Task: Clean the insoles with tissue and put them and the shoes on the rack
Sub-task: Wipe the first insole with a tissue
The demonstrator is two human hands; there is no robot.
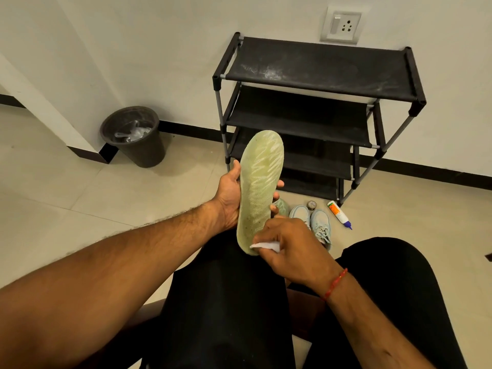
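The person, seated, holds a pale green, mesh-textured foam insole [259, 193] upright over the lap, toe end pointing to twelve o'clock. The left hand [230, 198] is wrapped round its middle from behind, thumb on the nine o'clock edge and fingertips showing at the three o'clock edge. The right hand [291, 245] has its fingers curled, pinching a small folded white tissue [266, 245] against the heel end at six o'clock. The wipe would likely go best in long strokes from heel to toe, with the left hand bracing the back so the soft foam does not buckle. Turning the tissue to a fresh face when it greys would avoid smearing dirt back. The pair of pale blue lace-up shoes [320, 223] sits on the floor at about one o'clock from the hands, just before the black four-tier fabric-shelved rack [319, 73]. A greenish shape [282, 206] beside the shoes may be the second insole; it is mostly hidden. A dark round waste bin [135, 138] stands at ten o'clock, handy for the spent tissue.
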